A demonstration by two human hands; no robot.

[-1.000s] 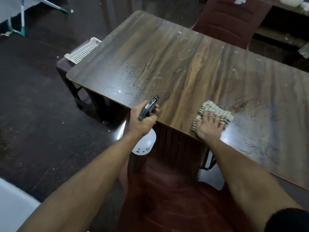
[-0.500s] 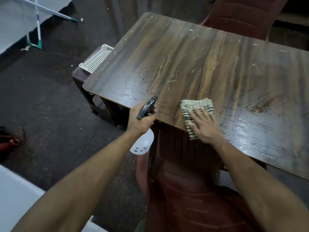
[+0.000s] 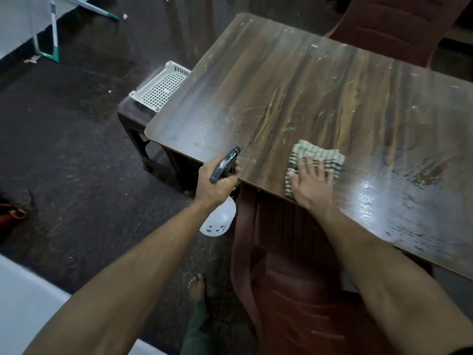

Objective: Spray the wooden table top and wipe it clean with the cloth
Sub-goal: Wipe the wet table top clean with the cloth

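The wooden table top (image 3: 294, 93) fills the upper right; it is streaked with pale marks, and wet and shiny at its near right part. My left hand (image 3: 215, 183) grips a spray bottle (image 3: 218, 220) with a white body and dark trigger head, held just off the table's near edge, nozzle pointing over the wood. My right hand (image 3: 311, 184) lies flat, fingers spread, pressing a striped green-and-cream cloth (image 3: 317, 156) onto the table near its front edge.
A dark red plastic chair (image 3: 294, 290) stands below me against the table's near edge; another (image 3: 399, 29) is at the far side. A white perforated basket (image 3: 161, 89) sits on a low dark stool (image 3: 133, 119) left of the table. My bare foot (image 3: 196, 288) is on the dark floor.
My right hand slid the cloth left along the front edge, then pushed it slightly away from me. My left hand kept the spray bottle by the table edge. My view shifted left.
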